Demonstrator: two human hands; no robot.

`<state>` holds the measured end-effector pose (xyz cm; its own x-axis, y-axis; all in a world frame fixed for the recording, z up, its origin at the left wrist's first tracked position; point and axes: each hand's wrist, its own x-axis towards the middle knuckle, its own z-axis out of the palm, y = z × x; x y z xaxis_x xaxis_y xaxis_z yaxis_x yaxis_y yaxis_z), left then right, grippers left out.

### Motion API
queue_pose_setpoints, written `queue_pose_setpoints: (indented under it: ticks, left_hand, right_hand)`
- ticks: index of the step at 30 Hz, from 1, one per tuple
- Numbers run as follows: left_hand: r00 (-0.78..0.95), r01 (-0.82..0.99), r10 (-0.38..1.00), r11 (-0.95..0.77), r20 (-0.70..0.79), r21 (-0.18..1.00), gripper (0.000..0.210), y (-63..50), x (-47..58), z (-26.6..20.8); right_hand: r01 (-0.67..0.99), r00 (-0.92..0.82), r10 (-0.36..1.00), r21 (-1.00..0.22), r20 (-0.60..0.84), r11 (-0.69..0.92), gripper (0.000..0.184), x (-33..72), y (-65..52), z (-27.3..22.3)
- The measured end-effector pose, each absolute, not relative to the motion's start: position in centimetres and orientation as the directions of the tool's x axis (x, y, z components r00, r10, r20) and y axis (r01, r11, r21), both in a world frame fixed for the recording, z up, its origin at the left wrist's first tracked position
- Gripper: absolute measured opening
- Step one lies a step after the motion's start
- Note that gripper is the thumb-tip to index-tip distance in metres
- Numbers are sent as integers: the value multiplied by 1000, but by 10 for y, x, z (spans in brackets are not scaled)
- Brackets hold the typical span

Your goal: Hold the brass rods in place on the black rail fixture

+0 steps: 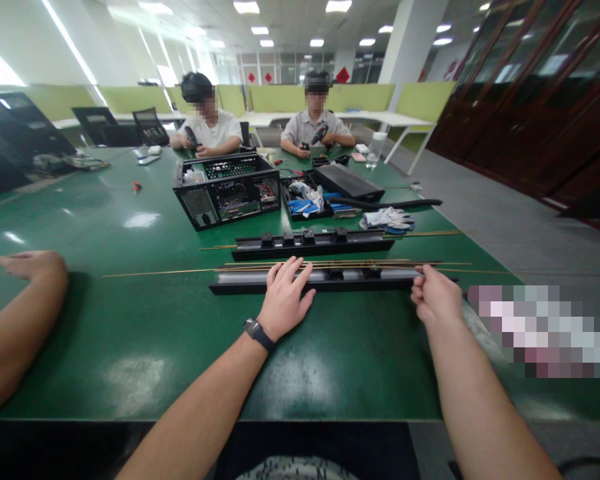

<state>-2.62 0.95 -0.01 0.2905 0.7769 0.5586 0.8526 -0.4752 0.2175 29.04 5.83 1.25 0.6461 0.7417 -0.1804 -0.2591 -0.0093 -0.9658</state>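
Observation:
My left hand [289, 300], with a dark watch on its wrist, lies with fingers spread across a bundle of thin brass-coloured rods [250, 268]. Under those rods is a long black rail-like housing [260, 289] with a pale inner strip and small black blocks. At its right end my right hand [436, 293] is closed, thumb and forefinger pinched on a thin rod; the exact grip is partly hidden. Just beyond lies a second black housing [310, 251] with several dark blocks and more thin rods along it.
An opened black computer case [227, 190] stands farther back. Beside it are a tray of gloves [307, 200], a black flat box [347, 181] and white-blue gloves [387, 219]. Another person's arm [25, 313] rests at left; two people sit opposite. A blurred-out object [540, 330] lies right.

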Motion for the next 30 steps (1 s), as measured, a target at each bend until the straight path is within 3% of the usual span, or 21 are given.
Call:
queue_pose_setpoints:
  ticks: [12, 21, 30]
  left_hand:
    - [293, 851, 770, -480, 567, 213, 50, 10, -27, -1]
    - [290, 850, 770, -480, 568, 217, 52, 11, -27, -2]
    - [293, 854, 775, -475, 560, 211, 50, 10, -27, -1]
  right_hand:
    - [-254, 590, 782, -966, -199, -54, 15, 283, 54, 16]
    - [-271, 672, 713, -962, -199, -12, 15, 292, 57, 17]
    - [-251, 590, 783, -966, -197, -54, 15, 287, 56, 12]
